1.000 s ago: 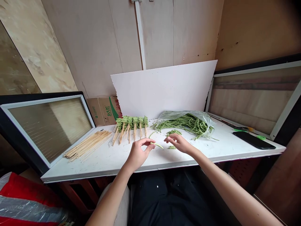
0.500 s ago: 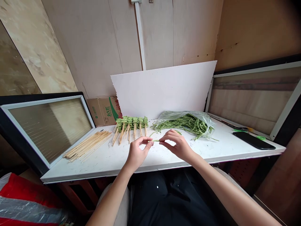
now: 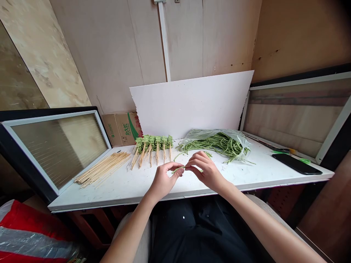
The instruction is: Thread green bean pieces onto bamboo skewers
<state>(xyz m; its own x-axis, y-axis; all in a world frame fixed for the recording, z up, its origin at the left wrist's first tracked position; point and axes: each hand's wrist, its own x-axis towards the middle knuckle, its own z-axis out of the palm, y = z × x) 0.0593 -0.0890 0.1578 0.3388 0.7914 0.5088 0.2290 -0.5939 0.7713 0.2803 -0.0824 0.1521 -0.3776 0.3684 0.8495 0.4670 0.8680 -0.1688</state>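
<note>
Above the front part of the white table, my left hand (image 3: 166, 179) pinches a green bean (image 3: 178, 170) between thumb and fingers. My right hand (image 3: 205, 171) closes on the bean's other end, the fingertips of both hands nearly touching. Behind them, long green beans (image 3: 219, 143) lie in an open clear plastic bag (image 3: 195, 134). To the left of the bag are several skewers threaded with bean pieces (image 3: 153, 143), their sticks pointing forward. Bare wooden skewers (image 3: 105, 166) lie in a pile at the left. A few short bean pieces (image 3: 207, 154) sit behind my right hand.
A black phone (image 3: 296, 164) lies at the right end of the white table (image 3: 115, 193). Framed panels lean at both sides. A white board (image 3: 192, 106) and a cardboard box (image 3: 117, 129) stand at the back.
The bean between my hands has shifted left and tilted, with more of it now within my left hand. My left hand has moved slightly right, and my fingertips are closer together.
</note>
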